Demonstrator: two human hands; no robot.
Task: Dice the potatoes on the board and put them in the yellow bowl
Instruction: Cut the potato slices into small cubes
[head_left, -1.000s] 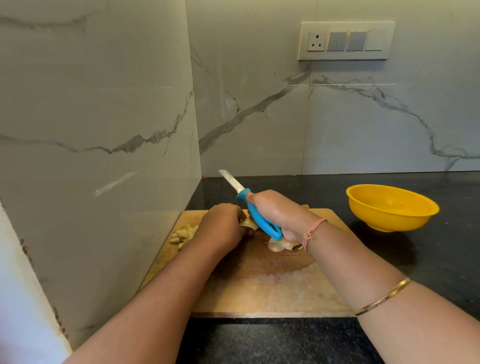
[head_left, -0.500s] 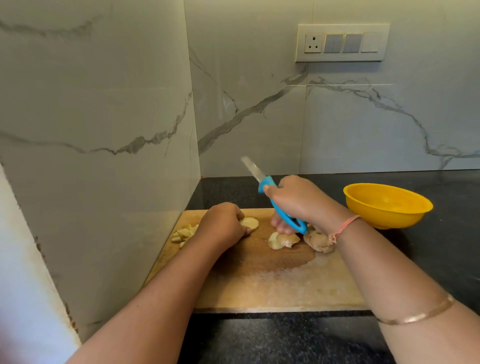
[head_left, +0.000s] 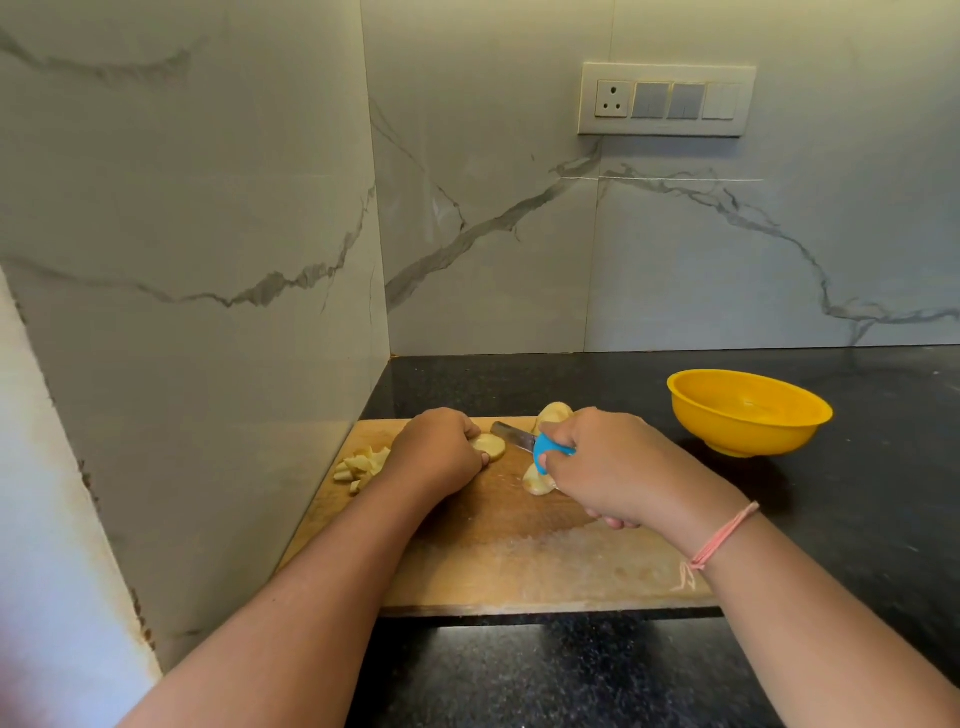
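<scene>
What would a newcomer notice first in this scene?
The bright yellow bowl on the dark counter, right of the wooden board. On the board, the right hand grips a blue-handled knife beside a potato slice held by the left hand; diced pieces lie at its left edge.

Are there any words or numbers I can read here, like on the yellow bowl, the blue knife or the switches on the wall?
No, there is nothing here to read.
Yellow bowl: plain, no print shows.
Knife: blue handle and metal blade, no brand shows.
Switch plate on the wall: one socket and some switches, no lettering visible.
Wooden board: no printed marks.
</scene>
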